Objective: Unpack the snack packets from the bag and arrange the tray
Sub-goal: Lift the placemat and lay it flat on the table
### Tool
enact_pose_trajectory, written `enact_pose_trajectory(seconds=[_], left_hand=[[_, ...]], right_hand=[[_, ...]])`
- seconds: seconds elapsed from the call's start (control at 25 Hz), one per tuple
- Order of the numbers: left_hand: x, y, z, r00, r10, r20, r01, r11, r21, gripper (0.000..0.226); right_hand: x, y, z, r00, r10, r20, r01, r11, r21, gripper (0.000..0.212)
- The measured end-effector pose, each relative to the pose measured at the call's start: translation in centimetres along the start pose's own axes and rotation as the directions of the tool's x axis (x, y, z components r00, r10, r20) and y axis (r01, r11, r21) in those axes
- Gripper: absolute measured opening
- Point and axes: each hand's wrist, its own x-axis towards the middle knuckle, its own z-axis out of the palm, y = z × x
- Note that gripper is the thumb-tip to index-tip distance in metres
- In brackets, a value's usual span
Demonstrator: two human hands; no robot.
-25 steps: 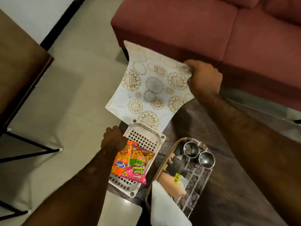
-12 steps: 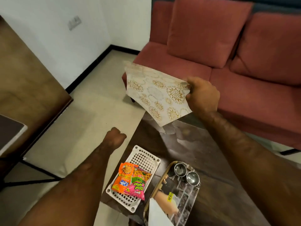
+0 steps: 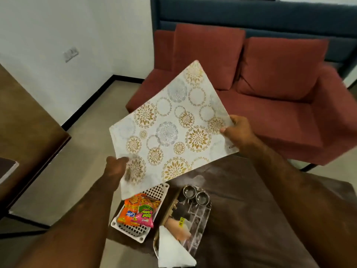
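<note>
A mat (image 3: pixel 170 130) is held in the air above the surface (image 3: pixel 251 219), the left hand (image 3: pixel 116 167) at its near-left edge and the right hand (image 3: pixel 238 132) at its right edge. Below it on the surface sits a basket (image 3: pixel 141 232) with two snack packets (image 3: pixel 138 212) lying in it. Just right of the basket lies a tray (image 3: pixel 202 219), carrying two cups (image 3: pixel 195 194) at its far end and a napkin (image 3: pixel 172 252) at its near end. A sofa (image 3: pixel 270 105) stands behind the surface.

Two snack packets (image 3: pixel 135 212), two steel cups (image 3: pixel 195 194), one placemat (image 3: pixel 170 128), one basket (image 3: pixel 135 232), one tray (image 3: pixel 201 225).
</note>
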Motion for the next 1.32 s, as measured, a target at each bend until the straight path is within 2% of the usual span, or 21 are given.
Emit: enact_pose_trajectory(seconds=[0.08, 0.2, 0.32, 0.4, 0.52, 0.64, 0.84, 0.92, 1.12, 1.24, 1.32], left_hand=[[-1.9, -1.5, 0.8, 0.999, -0.039, -0.006, 0.039, 0.997, 0.059, 0.055], [-4.5, -3.6, 2.3, 0.982, -0.12, 0.149, 0.114, 0.992, 0.046, 0.043], [-6.7, -5.5, 4.3, 0.979, -0.097, 0.179, 0.084, 0.993, 0.079, 0.027], [-8.9, -6.7, 6.5, 0.972, -0.07, 0.224, 0.054, 0.995, 0.08, 0.024], [-11.3, -6.8, 11.2, 0.948, 0.029, 0.317, -0.084, 0.983, 0.162, 0.034], [-13.3, -6.0, 16.7, 0.914, 0.107, 0.391, -0.204, 0.955, 0.214, 0.031], [-15.7, -6.6, 28.4, 0.872, 0.068, 0.484, -0.241, 0.922, 0.305, 0.05], [-15.9, -7.7, 33.1, 0.87, 0.042, 0.49, -0.245, 0.901, 0.358, 0.05], [-14.4, -12.1, 43.5, 0.897, 0.025, 0.442, -0.244, 0.862, 0.445, 0.048], [-13.2, -14.3, 47.3, 0.91, -0.032, 0.414, -0.181, 0.867, 0.464, 0.047], [-12.5, -15.2, 48.4, 0.921, -0.041, 0.389, -0.185, 0.83, 0.526, 0.051]], right_hand=[[-2.2, 2.9, -2.6, 0.996, 0.085, 0.023, -0.085, 0.996, 0.002, 0.039], [-5.6, 7.4, -6.3, 0.983, 0.178, -0.038, -0.177, 0.984, 0.031, 0.04], [-8.5, 11.8, -9.1, 0.964, 0.24, -0.119, -0.238, 0.971, 0.033, 0.042], [-10.7, 15.2, -11.1, 0.95, 0.274, -0.153, -0.276, 0.961, 0.004, 0.039], [-13.0, 20.0, -14.5, 0.914, 0.335, -0.228, -0.339, 0.941, 0.024, 0.039], [-13.8, 24.5, -17.8, 0.878, 0.396, -0.269, -0.388, 0.918, 0.085, 0.039], [-13.0, 34.2, -24.0, 0.806, 0.501, -0.315, -0.481, 0.865, 0.143, 0.024], [-11.7, 38.7, -25.8, 0.779, 0.545, -0.309, -0.526, 0.837, 0.149, 0.019], [-7.2, 50.4, -27.4, 0.685, 0.671, -0.285, -0.653, 0.738, 0.169, 0.019], [-5.2, 54.8, -27.1, 0.661, 0.7, -0.271, -0.681, 0.711, 0.176, 0.016], [-4.6, 56.3, -26.6, 0.653, 0.716, -0.246, -0.695, 0.696, 0.182, 0.021]])
